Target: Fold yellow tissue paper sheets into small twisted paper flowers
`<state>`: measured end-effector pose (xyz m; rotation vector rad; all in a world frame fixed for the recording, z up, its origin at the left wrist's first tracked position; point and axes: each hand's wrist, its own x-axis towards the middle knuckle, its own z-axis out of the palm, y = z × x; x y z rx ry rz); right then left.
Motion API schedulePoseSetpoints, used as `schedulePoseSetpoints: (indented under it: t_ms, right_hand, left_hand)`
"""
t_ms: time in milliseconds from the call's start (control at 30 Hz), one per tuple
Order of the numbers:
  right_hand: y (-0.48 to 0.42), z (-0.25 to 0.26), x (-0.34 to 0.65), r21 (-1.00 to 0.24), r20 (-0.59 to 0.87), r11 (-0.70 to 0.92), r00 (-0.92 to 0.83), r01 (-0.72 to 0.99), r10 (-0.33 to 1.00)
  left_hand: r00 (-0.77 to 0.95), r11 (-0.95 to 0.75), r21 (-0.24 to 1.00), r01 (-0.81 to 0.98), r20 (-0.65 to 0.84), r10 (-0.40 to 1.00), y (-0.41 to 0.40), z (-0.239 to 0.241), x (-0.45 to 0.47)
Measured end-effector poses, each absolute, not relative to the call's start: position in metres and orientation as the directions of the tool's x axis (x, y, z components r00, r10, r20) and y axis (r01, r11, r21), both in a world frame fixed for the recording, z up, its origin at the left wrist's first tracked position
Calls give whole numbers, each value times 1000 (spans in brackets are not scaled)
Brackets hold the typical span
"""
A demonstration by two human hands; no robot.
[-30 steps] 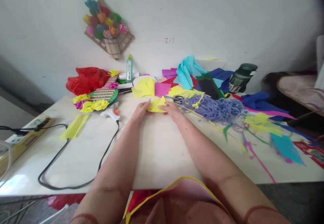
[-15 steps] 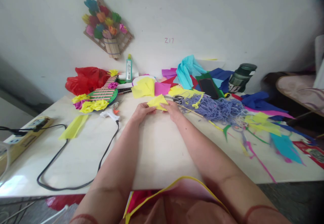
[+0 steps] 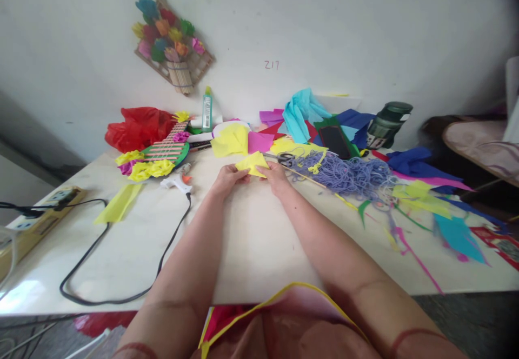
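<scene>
Between my two hands is a small piece of yellow crepe paper (image 3: 253,163), held over the middle of the table. My left hand (image 3: 230,178) pinches its left end with thumb and fingers. The right end is pinched by my right hand (image 3: 276,176). Just beyond the right hand lie scissors (image 3: 285,158), partly covered. More yellow paper (image 3: 231,141) and a pink sheet (image 3: 260,143) rest behind the hands. A white glue gun (image 3: 177,185) lies left of my left hand, its black cord running toward the front.
Left are a power strip (image 3: 40,221), a yellow paper strip (image 3: 119,203) and a stick craft with paper flowers (image 3: 164,153). A glue bottle (image 3: 206,111) stands behind. Right are tangled purple yarn (image 3: 348,174), a phone (image 3: 334,141), a dark green jar (image 3: 389,125) and paper scraps.
</scene>
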<state>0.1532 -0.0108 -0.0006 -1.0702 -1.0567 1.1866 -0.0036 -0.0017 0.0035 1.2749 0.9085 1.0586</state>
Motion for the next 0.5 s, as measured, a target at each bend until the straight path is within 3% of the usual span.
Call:
schedulePoseSetpoints:
  t_ms: [500]
  right_hand:
    - [-14,3,154,-984,59,65,45,-163,997]
  left_hand:
    - [295,-16,993,-116,50,954,-5,9,-5]
